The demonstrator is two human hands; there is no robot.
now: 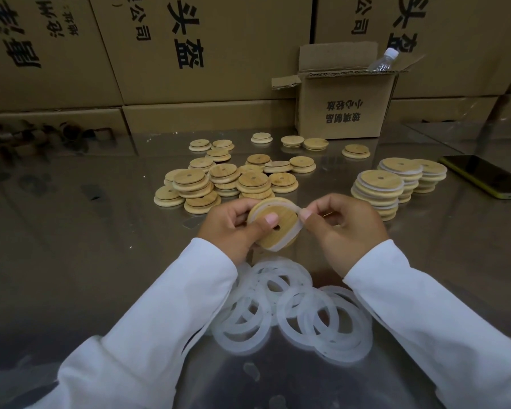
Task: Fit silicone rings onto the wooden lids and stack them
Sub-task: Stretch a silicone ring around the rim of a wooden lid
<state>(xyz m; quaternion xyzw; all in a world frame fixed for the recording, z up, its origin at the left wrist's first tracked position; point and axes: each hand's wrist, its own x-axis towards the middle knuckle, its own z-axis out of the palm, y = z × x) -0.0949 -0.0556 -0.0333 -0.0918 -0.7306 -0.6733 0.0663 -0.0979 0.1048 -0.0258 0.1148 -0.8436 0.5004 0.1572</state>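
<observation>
Two grips meet above the middle of the shiny metal desk (pixel 86 231), both in long white sleeves (pixel 160 320). The left grip (pixel 233 228) is clamped on a round wooden lid (pixel 281 231), tilted toward the camera, with the thumb pressed on its face just beside the small centre hole and the other fingers curled behind the rim. A white silicone ring (pixel 261 205) lies around part of the lid's edge. The right grip (pixel 345 228) is closed on that ring, pinching it between thumb and forefinger at the lid's right side, where the ring stands a little off the wood.

Toward the near edge of the desk, between the two forearms, a loose heap of silicone rings (pixel 292 308) lies flat, many overlapping. Beyond the grips, toward the far edge, bare wooden lids (pixel 227 181) lie in low uneven piles, with a few single ones scattered behind them. Nearer the right edge stand three stacks of ringed lids (pixel 378 187), each lid showing a white band, the stacks touching or just beside one another. A dark phone (pixel 484 175) with a yellow-green rim lies close to the right edge.

At the far edge sits a small open carton (pixel 345 107) with a clear plastic bottle (pixel 384 60) sticking out of it. Large printed cartons (pixel 204 54) form a wall behind the desk.
</observation>
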